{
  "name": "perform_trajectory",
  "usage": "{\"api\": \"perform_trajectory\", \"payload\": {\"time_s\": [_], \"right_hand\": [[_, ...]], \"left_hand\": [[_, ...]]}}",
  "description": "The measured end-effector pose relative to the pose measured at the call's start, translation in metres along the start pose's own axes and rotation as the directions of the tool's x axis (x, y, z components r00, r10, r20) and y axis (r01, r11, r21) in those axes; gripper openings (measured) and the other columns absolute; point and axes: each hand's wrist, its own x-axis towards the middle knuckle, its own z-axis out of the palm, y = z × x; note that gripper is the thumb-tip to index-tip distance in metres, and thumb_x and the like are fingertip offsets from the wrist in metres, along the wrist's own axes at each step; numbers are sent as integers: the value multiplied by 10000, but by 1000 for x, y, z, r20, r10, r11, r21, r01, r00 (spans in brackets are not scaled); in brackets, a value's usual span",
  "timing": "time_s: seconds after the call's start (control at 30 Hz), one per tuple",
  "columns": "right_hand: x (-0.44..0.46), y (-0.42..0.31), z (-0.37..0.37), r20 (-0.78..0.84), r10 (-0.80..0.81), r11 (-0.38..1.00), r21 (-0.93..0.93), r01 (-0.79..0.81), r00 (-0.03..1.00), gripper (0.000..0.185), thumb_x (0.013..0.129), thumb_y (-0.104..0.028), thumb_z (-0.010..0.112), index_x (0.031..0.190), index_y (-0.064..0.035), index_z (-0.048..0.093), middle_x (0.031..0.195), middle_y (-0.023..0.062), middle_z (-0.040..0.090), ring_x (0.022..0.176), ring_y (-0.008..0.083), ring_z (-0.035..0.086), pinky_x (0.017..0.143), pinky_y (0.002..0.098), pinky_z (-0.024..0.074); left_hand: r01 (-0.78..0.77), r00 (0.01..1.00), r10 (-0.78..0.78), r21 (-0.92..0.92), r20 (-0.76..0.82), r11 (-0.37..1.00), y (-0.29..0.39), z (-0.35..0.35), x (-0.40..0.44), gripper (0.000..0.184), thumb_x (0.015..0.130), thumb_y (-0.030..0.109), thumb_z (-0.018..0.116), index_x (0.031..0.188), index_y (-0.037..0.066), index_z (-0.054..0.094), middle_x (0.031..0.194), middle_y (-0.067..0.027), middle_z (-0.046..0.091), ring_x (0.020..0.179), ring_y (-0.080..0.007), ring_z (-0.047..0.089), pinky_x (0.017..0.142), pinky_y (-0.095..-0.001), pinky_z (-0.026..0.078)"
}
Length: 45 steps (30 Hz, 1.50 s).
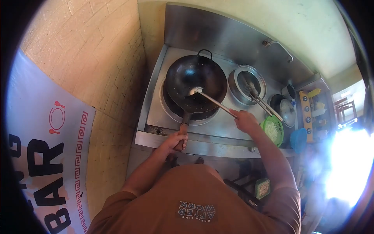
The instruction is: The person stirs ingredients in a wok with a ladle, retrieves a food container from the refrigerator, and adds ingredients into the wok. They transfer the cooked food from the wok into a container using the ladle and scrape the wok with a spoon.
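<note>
A dark wok (pixel 179 70) sits tilted over the burner on the left of the stove, with small pale bits on its inside. My left hand (pixel 176 142) is closed around its wooden handle (pixel 183 130) near the stove's front edge. In my right hand (pixel 246 121) is a long-handled metal wok ladle (pixel 216 102). Its bright head rests low inside the wok, and its exact shape is hard to make out. Just right of that hand stands a green basket (pixel 281 137) of shredded pale vegetable.
A metal pot (pixel 237 84) with long-handled utensils stands right of the wok. Beyond it are a lidded pan (pixel 287 111), a blue container (pixel 298 139) and a wooden rack (pixel 305 102). A faucet (pixel 282 48) projects from the steel backsplash. A brick wall (pixel 113 58) borders the left.
</note>
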Motion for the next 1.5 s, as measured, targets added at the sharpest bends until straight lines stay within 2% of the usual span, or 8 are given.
{"api": "perform_trajectory", "payload": {"time_s": [0.23,0.37,0.57,0.67,0.77,1.07,1.27,1.5], "right_hand": [[20,20,68,-280,93,910,412,33,955,481,828,-96,628,1305,-149,581,773,146,677,695,311,658,691,404,534],[-9,-25,41,218,256,641,691,-334,942,492,830,-135,694,1309,-114,582,683,67,611,524,116,534,528,295,478],[23,-6,85,-185,213,790,611,-58,959,499,821,-115,690,1308,-116,581,726,105,648,634,157,590,656,323,512],[13,-15,71,-95,207,775,624,-104,974,494,812,-109,694,1294,-99,587,754,121,664,695,179,613,731,333,513],[6,-18,81,-19,118,747,661,-76,993,514,844,-110,676,1342,-113,549,702,75,632,564,127,568,533,298,463],[-26,-47,65,355,89,118,924,-364,931,504,904,-97,623,1381,-43,470,669,32,560,490,94,504,400,258,425],[-25,-46,62,193,329,402,858,-321,925,500,898,-98,627,1375,-54,482,667,45,572,496,100,514,400,263,433],[-35,-83,85,336,144,96,931,-351,931,509,884,-99,639,1370,-69,491,667,51,577,494,115,518,395,278,432]], "left_hand": [[-30,999,31,-29,12,999,-6,-1,3,184,863,123,630,999,83,514,733,-23,552,569,-141,573,501,-317,490],[-36,999,36,-34,17,999,-4,0,3,166,864,123,634,975,82,519,731,-24,557,563,-140,573,499,-317,491],[-61,998,61,20,12,998,-8,-4,6,187,881,129,614,1029,77,513,743,-22,552,590,-142,567,531,-314,483],[-40,999,40,14,8,999,-8,-5,6,194,881,139,615,1033,77,511,745,-24,555,591,-144,569,536,-317,487],[-59,998,58,-20,-3,998,-8,-3,5,168,865,143,644,973,76,534,726,-26,565,567,-144,579,499,-314,491],[-44,998,46,50,-38,998,-7,-6,6,189,867,167,648,1000,84,542,739,-30,571,581,-150,578,515,-310,493],[-82,995,85,62,-42,995,-4,1,0,183,877,178,640,996,77,544,742,-33,574,597,-156,582,535,-304,498],[-93,990,107,145,-87,985,-8,-5,6,179,881,188,646,979,79,543,743,-34,579,596,-156,582,530,-307,498]]}}
